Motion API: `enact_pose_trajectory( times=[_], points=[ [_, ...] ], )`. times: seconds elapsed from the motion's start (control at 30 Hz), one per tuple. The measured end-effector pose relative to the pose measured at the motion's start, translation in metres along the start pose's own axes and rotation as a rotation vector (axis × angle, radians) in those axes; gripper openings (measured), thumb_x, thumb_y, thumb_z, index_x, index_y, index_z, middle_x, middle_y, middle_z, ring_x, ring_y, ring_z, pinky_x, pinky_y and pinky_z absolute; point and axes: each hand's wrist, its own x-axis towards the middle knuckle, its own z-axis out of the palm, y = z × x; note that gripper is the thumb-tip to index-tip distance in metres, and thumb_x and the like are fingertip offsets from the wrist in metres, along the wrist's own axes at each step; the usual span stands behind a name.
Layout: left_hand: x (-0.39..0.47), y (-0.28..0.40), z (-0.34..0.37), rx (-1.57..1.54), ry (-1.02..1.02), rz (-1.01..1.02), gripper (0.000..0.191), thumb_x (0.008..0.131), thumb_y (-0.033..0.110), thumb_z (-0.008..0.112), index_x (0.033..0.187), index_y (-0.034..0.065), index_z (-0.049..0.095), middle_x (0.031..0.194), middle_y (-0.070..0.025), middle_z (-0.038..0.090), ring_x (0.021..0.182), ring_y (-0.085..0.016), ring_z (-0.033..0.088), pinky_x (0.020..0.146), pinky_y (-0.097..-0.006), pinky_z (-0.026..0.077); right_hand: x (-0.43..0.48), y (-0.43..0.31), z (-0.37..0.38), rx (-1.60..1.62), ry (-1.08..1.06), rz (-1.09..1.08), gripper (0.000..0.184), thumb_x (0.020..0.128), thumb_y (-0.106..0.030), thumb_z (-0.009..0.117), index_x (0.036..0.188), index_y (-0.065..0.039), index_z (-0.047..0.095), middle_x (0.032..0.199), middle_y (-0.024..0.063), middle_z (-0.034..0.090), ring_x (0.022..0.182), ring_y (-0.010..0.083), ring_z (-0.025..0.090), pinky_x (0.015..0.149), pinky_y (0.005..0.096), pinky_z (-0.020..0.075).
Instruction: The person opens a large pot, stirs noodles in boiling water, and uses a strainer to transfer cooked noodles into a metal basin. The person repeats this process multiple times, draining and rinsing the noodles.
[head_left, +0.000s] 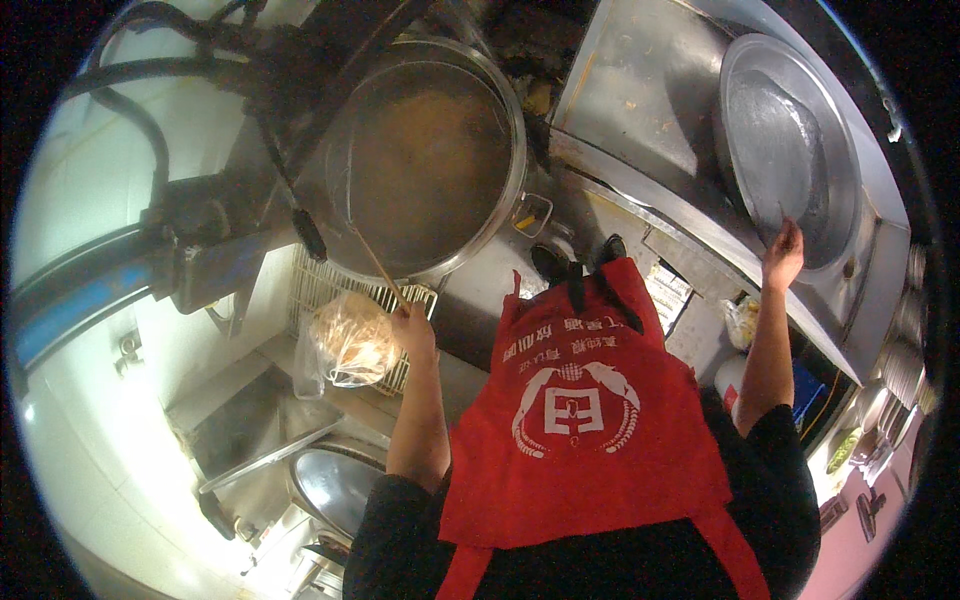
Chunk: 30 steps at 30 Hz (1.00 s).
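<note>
My left hand is closed around the wooden handle of a long utensil, whose far end reaches over the left rim of a large metal pot. Brownish, cloudy liquid fills that pot. On the right, my right hand is at the near rim of a wide, shallow metal basin. Something thin sticks up from its fingers; whether they grip it or the rim is not clear. The basin has a dull wet-looking bottom and sits on a steel counter.
A tied clear plastic bag lies on a wire rack beside my left hand. Dark hoses and a blue bar cross the upper left. A pot handle juts toward my feet. Stacked plates stand at the far right.
</note>
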Motion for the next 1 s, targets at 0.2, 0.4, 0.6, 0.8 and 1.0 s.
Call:
enact_pose_trajectory(
  times=[0.2, 0.4, 0.6, 0.8, 1.0],
  points=[
    [0.019, -0.015, 0.004, 0.013, 0.066, 0.016, 0.027, 0.082, 0.023, 0.063, 0.088, -0.0027, 0.055, 0.076, -0.0060, 0.050, 0.069, -0.016, 0.046, 0.063, -0.0333, 0.038, 0.000, -0.006, 0.001, 0.063, 0.048, 0.068, 0.026, 0.097, -0.023, 0.053, 0.109, -0.004, 0.066, 0.102, 0.0173, 0.068, 0.091, 0.0353, 0.066, 0.080, 0.0401, 0.0506],
    [0.015, -0.001, 0.001, 0.010, 0.017, -0.043, 0.036, 0.081, 0.026, 0.066, 0.092, -0.0061, 0.056, 0.078, -0.0077, 0.053, 0.070, -0.019, 0.048, 0.064, -0.0359, 0.041, 0.000, -0.009, -0.001, 0.047, 0.046, 0.089, 0.028, 0.098, -0.028, 0.052, 0.107, -0.006, 0.067, 0.099, 0.0177, 0.069, 0.087, 0.0364, 0.067, 0.078, 0.0412, 0.0511],
    [0.010, 0.017, 0.002, -0.255, -0.077, -0.169, 0.022, 0.083, 0.020, 0.066, 0.079, 0.0030, 0.053, 0.066, -0.0013, 0.046, 0.054, -0.011, 0.042, 0.050, -0.0293, 0.033, 0.000, -0.010, -0.002, -0.016, 0.035, 0.119, 0.029, 0.097, -0.031, 0.052, 0.106, -0.007, 0.067, 0.099, 0.0194, 0.068, 0.088, 0.0384, 0.066, 0.077, 0.0426, 0.0510],
    [0.001, 0.039, 0.005, -0.467, -0.146, -0.230, 0.022, 0.085, 0.016, 0.065, 0.073, 0.0095, 0.047, 0.059, 0.0031, 0.037, 0.045, -0.008, 0.038, 0.043, -0.0242, 0.030, 0.000, -0.011, -0.002, 0.025, 0.010, 0.155, 0.030, 0.097, -0.031, 0.052, 0.106, -0.007, 0.066, 0.101, 0.0189, 0.068, 0.091, 0.0376, 0.065, 0.078, 0.0423, 0.0506],
    [-0.002, 0.043, 0.014, -0.528, -0.115, -0.253, 0.025, 0.086, 0.015, 0.065, 0.070, 0.0101, 0.047, 0.057, 0.0011, 0.038, 0.041, -0.010, 0.037, 0.038, -0.0270, 0.029, -0.002, -0.011, -0.003, 0.007, 0.020, 0.128, 0.027, 0.097, -0.028, 0.053, 0.106, -0.007, 0.067, 0.100, 0.0169, 0.069, 0.093, 0.0364, 0.066, 0.079, 0.0410, 0.0506]
  ],
)
